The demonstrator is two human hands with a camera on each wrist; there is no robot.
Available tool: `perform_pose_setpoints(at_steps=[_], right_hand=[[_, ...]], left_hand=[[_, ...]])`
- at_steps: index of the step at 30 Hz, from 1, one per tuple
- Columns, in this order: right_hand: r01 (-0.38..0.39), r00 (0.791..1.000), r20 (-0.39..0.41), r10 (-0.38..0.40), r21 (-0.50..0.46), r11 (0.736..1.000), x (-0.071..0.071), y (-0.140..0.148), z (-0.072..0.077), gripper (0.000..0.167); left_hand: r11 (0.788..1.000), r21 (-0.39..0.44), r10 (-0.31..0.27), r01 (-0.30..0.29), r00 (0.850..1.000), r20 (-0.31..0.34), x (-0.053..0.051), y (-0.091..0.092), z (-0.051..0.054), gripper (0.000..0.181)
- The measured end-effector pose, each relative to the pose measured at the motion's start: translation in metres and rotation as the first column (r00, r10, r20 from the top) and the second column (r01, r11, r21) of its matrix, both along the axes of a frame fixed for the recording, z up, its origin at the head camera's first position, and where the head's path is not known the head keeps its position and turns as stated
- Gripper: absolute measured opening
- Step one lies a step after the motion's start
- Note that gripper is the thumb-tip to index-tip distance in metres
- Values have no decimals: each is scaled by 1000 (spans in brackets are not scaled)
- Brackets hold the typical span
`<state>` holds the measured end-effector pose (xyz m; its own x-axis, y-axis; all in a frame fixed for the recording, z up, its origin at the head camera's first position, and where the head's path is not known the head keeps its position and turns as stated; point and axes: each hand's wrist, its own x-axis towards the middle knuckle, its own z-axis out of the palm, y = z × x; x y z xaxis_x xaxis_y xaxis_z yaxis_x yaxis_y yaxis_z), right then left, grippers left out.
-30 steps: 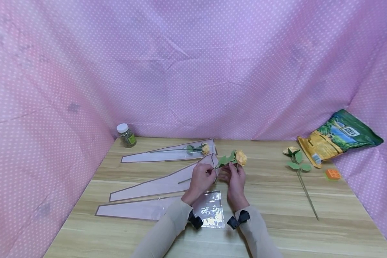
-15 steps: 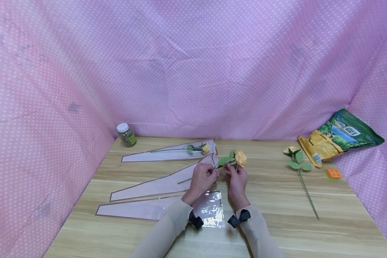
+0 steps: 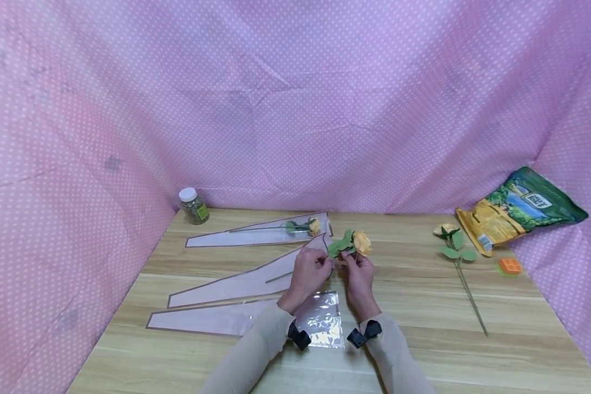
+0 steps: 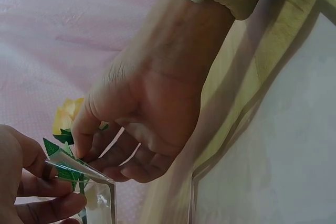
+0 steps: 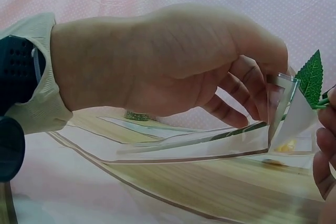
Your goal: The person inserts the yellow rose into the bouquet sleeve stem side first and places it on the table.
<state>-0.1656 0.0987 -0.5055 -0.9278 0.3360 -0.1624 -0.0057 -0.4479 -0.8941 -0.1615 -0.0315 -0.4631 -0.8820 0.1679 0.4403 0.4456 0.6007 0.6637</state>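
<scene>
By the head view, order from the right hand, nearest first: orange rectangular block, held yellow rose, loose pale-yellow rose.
1. Held yellow rose with green leaves: in the right hand.
2. Loose pale-yellow rose: right side of the wood-grained table.
3. Orange rectangular block: farther right.

- A cloth-screened work booth; whether a home, shop or studio lies beyond cannot be told.
- Creased pink dotted cloth hangs at the back and both sides, serving as walls.
- A wood-grain tabletop spans the space between them.
- Flower sleeves, a lidded jar, a printed bag and an orange block share it.
- Black wrist cameras mark it as a recording spot.
</scene>
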Motion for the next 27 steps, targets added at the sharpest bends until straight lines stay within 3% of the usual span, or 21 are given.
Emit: perform_pose_setpoints(at_steps=[13,23,27], right_hand=[[-27,1000,18,25,89,996,2,0,0,16],[-39,999,19,38,58,998,2,-5,-1,26],[-62,998,10,62,-6,998,3,-5,0,13]], left_hand=[[1000,3,22,-22,1000,-5,2,1,3,12],[1000,9,19,-19,998,-61,3,1,3,12],[1000,11,22,-21,997,-78,3,2,2,12]])
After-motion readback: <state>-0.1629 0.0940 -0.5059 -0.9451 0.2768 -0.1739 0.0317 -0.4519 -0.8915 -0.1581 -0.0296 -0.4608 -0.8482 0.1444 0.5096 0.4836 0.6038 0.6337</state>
